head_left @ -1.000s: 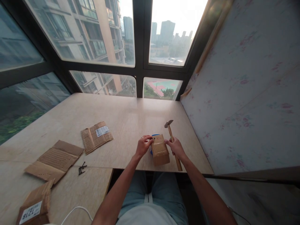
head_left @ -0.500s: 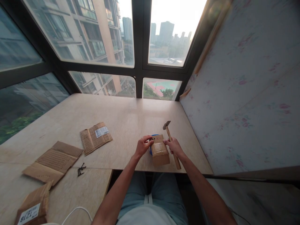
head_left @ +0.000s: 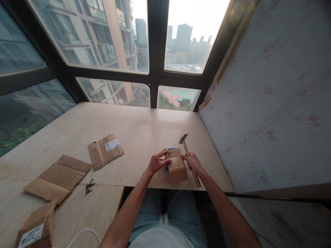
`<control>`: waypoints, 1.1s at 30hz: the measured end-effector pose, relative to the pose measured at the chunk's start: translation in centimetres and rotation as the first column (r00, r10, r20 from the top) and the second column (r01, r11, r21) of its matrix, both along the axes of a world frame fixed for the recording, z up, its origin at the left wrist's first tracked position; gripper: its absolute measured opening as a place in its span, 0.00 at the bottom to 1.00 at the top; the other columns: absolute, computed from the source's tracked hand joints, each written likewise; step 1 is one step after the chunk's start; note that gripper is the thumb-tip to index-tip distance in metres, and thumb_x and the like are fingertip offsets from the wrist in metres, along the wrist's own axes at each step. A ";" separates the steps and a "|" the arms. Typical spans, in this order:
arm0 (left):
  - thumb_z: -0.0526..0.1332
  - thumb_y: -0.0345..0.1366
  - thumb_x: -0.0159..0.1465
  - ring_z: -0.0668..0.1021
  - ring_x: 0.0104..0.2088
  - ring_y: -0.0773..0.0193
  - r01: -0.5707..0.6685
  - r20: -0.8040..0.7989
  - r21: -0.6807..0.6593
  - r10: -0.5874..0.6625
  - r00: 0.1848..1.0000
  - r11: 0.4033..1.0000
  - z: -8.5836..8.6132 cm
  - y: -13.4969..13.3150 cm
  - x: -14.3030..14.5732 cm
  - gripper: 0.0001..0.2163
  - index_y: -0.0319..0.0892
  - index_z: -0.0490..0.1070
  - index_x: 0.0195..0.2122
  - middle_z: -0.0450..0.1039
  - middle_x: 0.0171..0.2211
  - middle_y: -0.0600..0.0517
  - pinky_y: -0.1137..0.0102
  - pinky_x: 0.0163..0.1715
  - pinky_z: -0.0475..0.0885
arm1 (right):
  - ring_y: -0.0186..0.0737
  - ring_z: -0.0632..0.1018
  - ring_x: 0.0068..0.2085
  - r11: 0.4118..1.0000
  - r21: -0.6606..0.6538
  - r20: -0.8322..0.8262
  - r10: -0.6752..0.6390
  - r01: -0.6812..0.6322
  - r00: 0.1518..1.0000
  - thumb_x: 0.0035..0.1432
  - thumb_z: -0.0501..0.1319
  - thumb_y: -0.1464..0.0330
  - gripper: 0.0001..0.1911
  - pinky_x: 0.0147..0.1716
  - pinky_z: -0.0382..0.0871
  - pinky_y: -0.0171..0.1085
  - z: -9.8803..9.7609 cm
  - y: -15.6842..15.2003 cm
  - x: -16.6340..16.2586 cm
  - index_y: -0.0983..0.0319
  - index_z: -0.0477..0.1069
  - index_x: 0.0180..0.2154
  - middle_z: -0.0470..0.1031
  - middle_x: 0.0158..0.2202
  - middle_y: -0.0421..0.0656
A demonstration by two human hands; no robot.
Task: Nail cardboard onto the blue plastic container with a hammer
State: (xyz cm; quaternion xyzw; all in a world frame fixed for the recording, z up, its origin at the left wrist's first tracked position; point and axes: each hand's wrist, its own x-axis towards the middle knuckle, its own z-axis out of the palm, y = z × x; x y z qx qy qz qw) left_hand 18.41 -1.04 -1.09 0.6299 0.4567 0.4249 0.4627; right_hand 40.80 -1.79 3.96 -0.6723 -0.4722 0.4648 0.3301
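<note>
Small cardboard box stood near front edge of desk, toward R corner, on a blue object (mostly hidden). L hand: fingers spread apart, tips at box's top-left edge, gripping nothing I could make out. R hand: fingers clamped round handle of hammer, head raised just beside box. Risk: L fingertips sat close to hammer head, so a stray blow could catch them. Box perched on blue object could tip or crush.
</note>
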 end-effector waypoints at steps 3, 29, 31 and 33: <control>0.72 0.46 0.51 0.72 0.59 0.47 0.022 0.057 -0.056 -0.019 0.998 0.998 -0.1 -0.4 0.1 0.30 0.47 0.71 0.55 0.66 0.62 0.45 0.57 0.45 0.80 | 0.26 0.58 0.12 1.000 0.002 -0.013 0.008 -0.008 1.000 0.53 0.63 0.58 0.15 0.07 0.51 0.26 -0.2 -0.2 0.1 0.60 0.62 0.31 0.57 0.13 0.29; 0.75 0.42 0.47 0.64 0.64 0.48 0.162 0.176 -0.068 -0.148 0.973 0.984 -0.7 -1.2 0.3 0.41 0.49 0.58 0.61 0.64 0.60 0.42 0.54 0.57 0.69 | 0.23 0.60 0.12 1.000 -0.026 -0.053 -0.013 0.012 0.998 0.58 0.60 0.50 0.21 0.06 0.55 0.29 -1.4 -1.3 0.8 0.62 0.64 0.34 0.78 0.34 0.45; 0.75 0.42 0.47 0.64 0.64 0.49 0.166 0.174 -0.064 -0.153 0.973 0.984 -0.7 -1.2 0.3 0.42 0.49 0.57 0.61 0.64 0.60 0.42 0.55 0.58 0.68 | 0.23 0.60 0.12 0.999 -0.013 -0.038 -0.033 0.032 0.999 0.58 0.60 0.50 0.21 0.06 0.56 0.29 -1.2 -1.6 1.1 0.62 0.64 0.35 0.79 0.35 0.46; 0.75 0.42 0.46 0.65 0.63 0.49 0.178 0.182 -0.062 -0.164 0.970 0.982 -0.7 -1.1 0.3 0.42 0.49 0.57 0.60 0.64 0.60 0.42 0.54 0.59 0.67 | 0.23 0.60 0.12 0.999 -0.001 -0.029 -0.046 0.046 0.999 0.58 0.60 0.49 0.21 0.06 0.56 0.28 -0.8 -1.9 1.4 0.62 0.64 0.35 0.79 0.37 0.47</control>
